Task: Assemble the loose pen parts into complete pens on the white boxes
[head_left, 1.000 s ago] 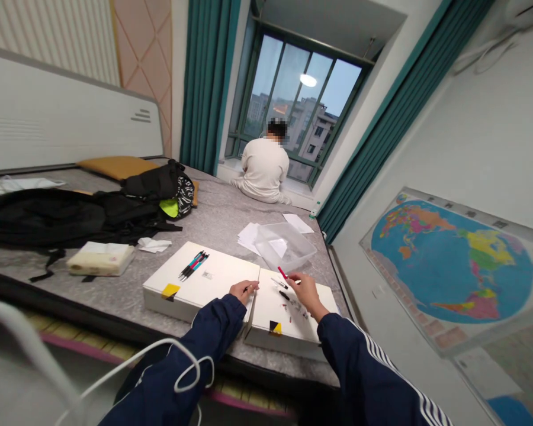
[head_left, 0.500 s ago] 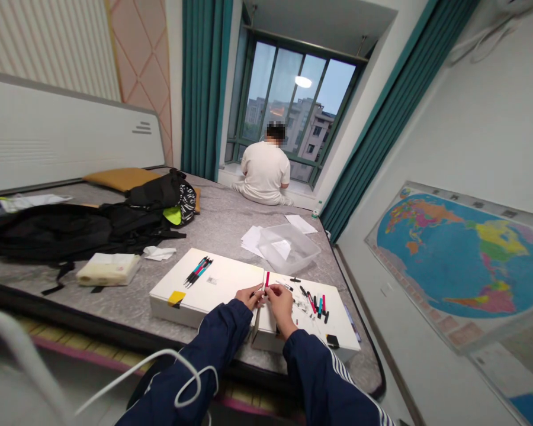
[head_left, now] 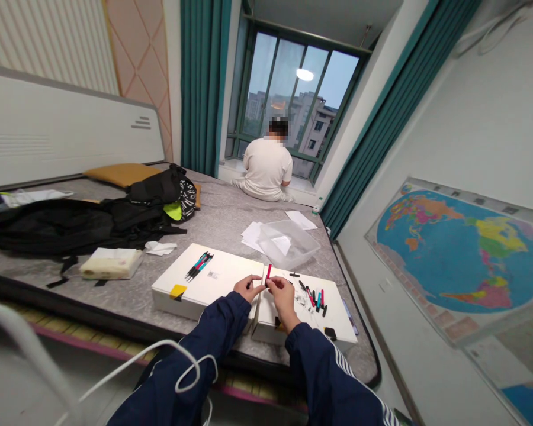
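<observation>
The left hand (head_left: 249,288) and right hand (head_left: 283,296) are held close together above the seam between two white boxes. A slim red pen part (head_left: 269,274) stands nearly upright, pinched by the right hand's fingers (head_left: 275,284). The left hand's fingers (head_left: 260,286) are curled in just beside its lower end, but whether anything is gripped by them cannot be told. Neither hand is seen released.

Small-parts work on the pen part is judged to be in hand, with both hands brought in close. The next move is judged to call for a steady pinch, because loose small parts (head_left: 299,300) lie just below on the right box (head_left: 343,316). Several pens (head_left: 314,300) lie beside those parts, and a few more pens (head_left: 199,266) lie on the left box (head_left: 231,266).

Compared with half a second earlier, the red part is held slightly higher, and the hands are set slightly further apart.
</observation>
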`<state>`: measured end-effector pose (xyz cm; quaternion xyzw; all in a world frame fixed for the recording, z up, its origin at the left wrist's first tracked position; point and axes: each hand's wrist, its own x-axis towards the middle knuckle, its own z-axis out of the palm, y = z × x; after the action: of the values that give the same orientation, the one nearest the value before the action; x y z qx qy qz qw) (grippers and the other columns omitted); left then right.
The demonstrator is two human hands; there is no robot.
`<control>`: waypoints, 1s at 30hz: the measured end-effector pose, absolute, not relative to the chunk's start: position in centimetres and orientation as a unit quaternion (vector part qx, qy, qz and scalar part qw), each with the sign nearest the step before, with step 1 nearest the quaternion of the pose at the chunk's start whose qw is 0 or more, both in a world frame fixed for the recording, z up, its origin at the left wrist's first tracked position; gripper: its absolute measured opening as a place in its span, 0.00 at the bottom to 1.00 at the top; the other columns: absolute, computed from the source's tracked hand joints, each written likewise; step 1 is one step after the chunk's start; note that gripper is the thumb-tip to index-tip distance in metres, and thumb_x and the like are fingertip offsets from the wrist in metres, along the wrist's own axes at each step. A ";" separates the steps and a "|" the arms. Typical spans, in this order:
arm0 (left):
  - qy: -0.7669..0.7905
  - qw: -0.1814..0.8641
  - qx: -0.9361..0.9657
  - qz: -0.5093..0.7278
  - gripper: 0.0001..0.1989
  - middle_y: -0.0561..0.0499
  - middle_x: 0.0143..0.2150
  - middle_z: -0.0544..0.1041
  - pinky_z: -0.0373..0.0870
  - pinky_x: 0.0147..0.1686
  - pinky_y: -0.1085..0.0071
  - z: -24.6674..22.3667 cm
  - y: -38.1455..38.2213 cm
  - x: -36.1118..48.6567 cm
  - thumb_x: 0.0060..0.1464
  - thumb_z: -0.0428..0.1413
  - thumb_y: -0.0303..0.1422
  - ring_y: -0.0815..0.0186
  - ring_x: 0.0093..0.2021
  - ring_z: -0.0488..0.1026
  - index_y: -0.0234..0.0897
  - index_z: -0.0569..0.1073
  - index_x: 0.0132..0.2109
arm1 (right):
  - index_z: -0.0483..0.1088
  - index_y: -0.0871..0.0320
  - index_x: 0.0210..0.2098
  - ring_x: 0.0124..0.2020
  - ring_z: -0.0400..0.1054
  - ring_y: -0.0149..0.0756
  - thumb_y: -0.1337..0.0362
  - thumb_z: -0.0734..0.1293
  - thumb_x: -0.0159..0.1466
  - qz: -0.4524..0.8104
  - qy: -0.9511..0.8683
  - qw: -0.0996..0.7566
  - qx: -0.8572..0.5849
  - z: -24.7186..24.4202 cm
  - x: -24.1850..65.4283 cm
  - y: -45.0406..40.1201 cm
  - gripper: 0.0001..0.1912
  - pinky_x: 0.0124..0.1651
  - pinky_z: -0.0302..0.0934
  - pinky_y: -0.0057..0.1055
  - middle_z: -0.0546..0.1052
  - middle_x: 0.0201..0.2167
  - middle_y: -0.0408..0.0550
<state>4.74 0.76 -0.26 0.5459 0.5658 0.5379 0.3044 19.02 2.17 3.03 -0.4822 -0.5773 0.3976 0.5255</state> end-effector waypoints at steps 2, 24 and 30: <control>0.547 0.309 0.564 0.536 0.24 0.62 0.16 0.58 0.59 0.23 0.75 -0.5 0.8 4.7 0.41 0.62 0.44 0.73 0.19 0.56 0.34 0.77 0.43 | 0.74 0.62 0.30 0.29 0.70 0.37 0.55 0.70 0.51 0.405 -0.568 0.527 -0.485 2.5 18.7 2.2 0.15 0.33 0.65 0.31 0.77 0.27 0.50; 0.542 0.288 0.611 0.500 0.16 0.47 0.37 0.81 0.71 0.46 0.64 0.0 0.4 5.2 0.46 0.59 0.40 0.60 0.40 0.77 0.36 0.79 0.41 | 0.75 0.62 0.29 0.21 0.68 0.34 0.54 0.71 0.51 0.454 -0.603 0.450 -0.478 2.8 21.2 2.1 0.15 0.26 0.64 0.29 0.76 0.21 0.47; 0.550 0.280 0.615 0.491 0.14 0.49 0.36 0.81 0.71 0.45 0.65 -0.4 0.5 5.1 0.45 0.61 0.40 0.60 0.39 0.76 0.38 0.79 0.38 | 0.76 0.61 0.33 0.24 0.68 0.33 0.52 0.66 0.57 0.387 -0.656 0.429 -0.486 7.2 23.9 2.6 0.17 0.26 0.64 0.28 0.77 0.30 0.49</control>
<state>5.13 0.55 -0.45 0.6148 0.5496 0.4912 0.2804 23.89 2.62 7.23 -0.4863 -0.6560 0.3866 0.4286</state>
